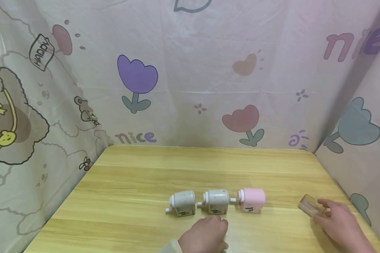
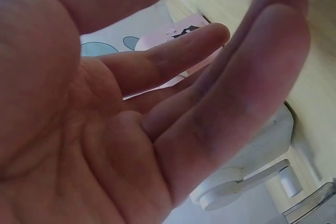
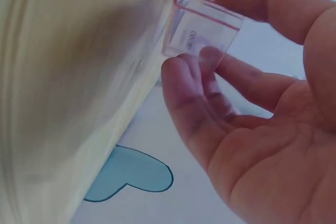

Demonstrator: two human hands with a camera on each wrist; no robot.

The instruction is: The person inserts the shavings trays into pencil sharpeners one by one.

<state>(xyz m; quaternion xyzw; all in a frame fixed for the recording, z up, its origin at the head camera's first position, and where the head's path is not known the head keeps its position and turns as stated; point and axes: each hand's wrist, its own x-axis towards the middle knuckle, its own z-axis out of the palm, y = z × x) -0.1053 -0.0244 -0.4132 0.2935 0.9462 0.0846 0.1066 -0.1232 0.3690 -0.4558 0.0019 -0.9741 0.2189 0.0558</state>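
Observation:
My right hand [image 1: 340, 221] pinches a small clear plastic box [image 1: 308, 205] near the table's right edge. In the right wrist view, thumb and fingertips meet the edges of this clear box [image 3: 205, 30], close over the wood. My left hand [image 1: 204, 234] is just in front of the middle grey crank pencil sharpener [image 1: 218, 201]. Nothing lies in its palm in the left wrist view; its fingers are loosely bent. Another grey sharpener [image 1: 185, 202] stands to the left, and a pink sharpener [image 1: 254, 199] to the right. Each has a white front ring, and cranks point left.
The three sharpeners form a row on the wooden table [image 1: 139, 179]. Printed cloth [image 1: 190, 77] hangs behind and on both sides, close to the table's edges. A clear-edged piece [image 2: 312, 203] shows beside a white crank in the left wrist view.

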